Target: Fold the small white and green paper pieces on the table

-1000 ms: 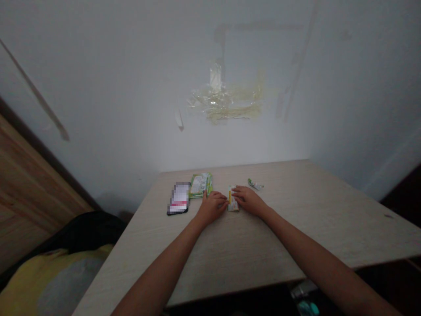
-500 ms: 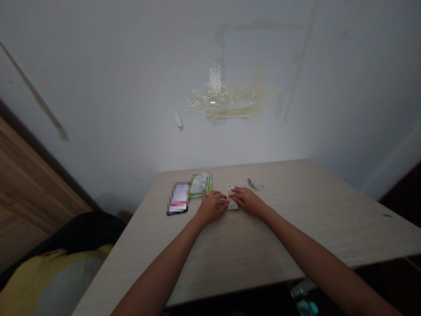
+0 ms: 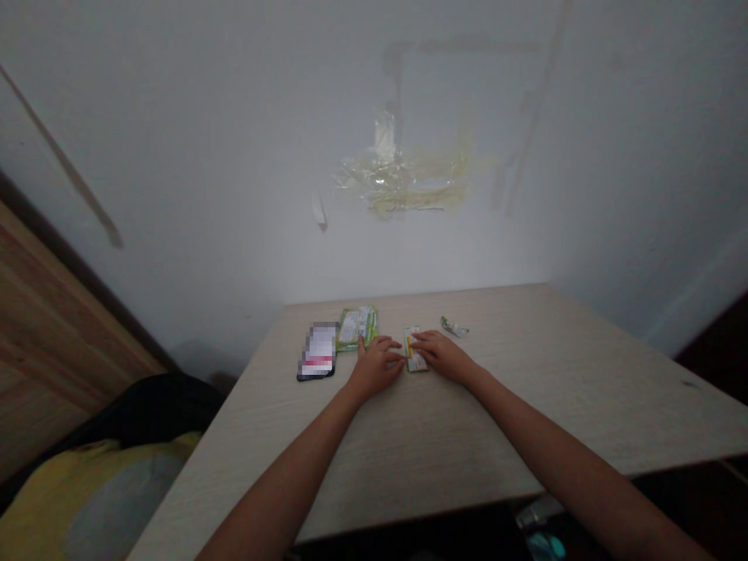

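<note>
A small flat packet (image 3: 417, 365), white with yellow and green print, lies on the table between my hands. The fingers of my right hand (image 3: 445, 358) are stretched out, their tips resting on the packet's right side. My left hand (image 3: 377, 367) is on the other side, fingers extended and apart, with the tips at or just short of the packet's left edge. Behind my left hand lies a larger green and white packet (image 3: 358, 326). My left thumb points toward its near edge; contact cannot be made out.
A phone (image 3: 319, 352) with a blurred screen lies left of the green packet. A crumpled wrapper piece (image 3: 454, 327) sits beyond my right hand. The pale wooden table (image 3: 561, 366) meets a wall (image 3: 234, 156) with tape remnants. A yellow and grey cloth (image 3: 99, 499) is at lower left.
The small packet has turned slightly and shows more of its surface, its near end a little further right. My left fingertips have drawn slightly back from it. My right hand stays nearly in place.
</note>
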A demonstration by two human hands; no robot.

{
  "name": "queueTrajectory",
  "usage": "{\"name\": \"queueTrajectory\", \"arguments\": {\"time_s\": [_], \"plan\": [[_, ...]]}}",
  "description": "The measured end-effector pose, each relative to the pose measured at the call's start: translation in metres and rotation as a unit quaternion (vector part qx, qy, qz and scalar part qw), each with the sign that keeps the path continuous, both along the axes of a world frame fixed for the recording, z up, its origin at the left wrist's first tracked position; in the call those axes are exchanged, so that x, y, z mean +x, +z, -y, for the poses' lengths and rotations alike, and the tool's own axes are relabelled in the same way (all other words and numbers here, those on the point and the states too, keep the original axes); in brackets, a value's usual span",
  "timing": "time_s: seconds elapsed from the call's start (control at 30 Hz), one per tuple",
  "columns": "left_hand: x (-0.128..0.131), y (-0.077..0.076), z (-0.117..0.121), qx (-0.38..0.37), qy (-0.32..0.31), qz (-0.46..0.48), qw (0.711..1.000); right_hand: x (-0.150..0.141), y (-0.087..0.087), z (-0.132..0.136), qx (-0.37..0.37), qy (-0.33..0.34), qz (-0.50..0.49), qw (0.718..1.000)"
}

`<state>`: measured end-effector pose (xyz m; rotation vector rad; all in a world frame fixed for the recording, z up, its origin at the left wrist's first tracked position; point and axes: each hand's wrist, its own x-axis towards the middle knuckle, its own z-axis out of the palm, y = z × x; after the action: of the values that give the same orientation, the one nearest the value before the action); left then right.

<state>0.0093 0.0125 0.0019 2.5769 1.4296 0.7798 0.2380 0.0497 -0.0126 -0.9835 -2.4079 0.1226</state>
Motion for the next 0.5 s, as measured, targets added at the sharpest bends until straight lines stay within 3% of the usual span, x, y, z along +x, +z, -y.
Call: {"name": "queueTrajectory", "arguments": {"time_s": [0.5], "plan": [[-0.0006, 0.0028, 0.0018, 0.005, 0.000, -0.008, 1.000, -0.0058, 0.0073, 0.0044, 0.022, -0.011, 0.050, 0.998]]}}
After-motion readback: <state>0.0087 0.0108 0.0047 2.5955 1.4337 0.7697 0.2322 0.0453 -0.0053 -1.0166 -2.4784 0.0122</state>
